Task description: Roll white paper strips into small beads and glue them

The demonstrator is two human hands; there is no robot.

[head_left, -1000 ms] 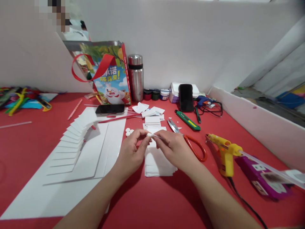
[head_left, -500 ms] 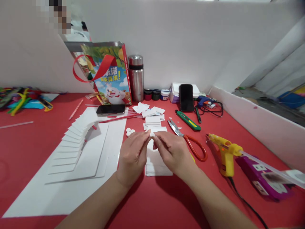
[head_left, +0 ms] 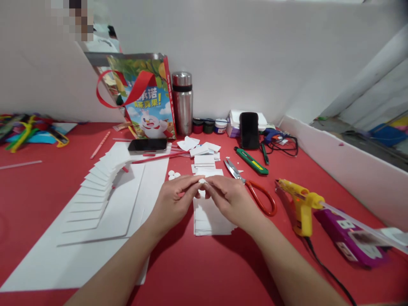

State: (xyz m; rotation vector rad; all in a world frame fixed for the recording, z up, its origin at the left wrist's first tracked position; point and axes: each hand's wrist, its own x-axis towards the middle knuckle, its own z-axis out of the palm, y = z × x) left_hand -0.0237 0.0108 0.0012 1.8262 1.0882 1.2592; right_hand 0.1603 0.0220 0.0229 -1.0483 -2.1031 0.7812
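Between my fingertips is a small white disc (head_left: 202, 181), pinched from both sides. My left hand (head_left: 178, 197) grips its left edge with thumb and forefinger, and my right hand (head_left: 228, 195) grips the right edge. Below them lies a stack of white paper cards (head_left: 212, 219). Several more small white discs (head_left: 173, 174) rest on the red table just beyond my left hand. Scissors with red handles (head_left: 255, 191) lie close to the right hand. To the left, a curved stair of white board steps (head_left: 92, 191) stands on a white sheet (head_left: 41, 263).
A yellow hot glue gun (head_left: 299, 202) with a cord stands at the right by a purple box (head_left: 350, 238). Further back are a green cutter knife (head_left: 251, 160), a phone (head_left: 249, 131), paint jars (head_left: 208, 126), a steel flask (head_left: 182, 104) and a gift bag (head_left: 146, 100).
My fingers have shifted slightly around the white disc, which now looks flatter to the camera. My left hand has turned a little. The table items remain in place.
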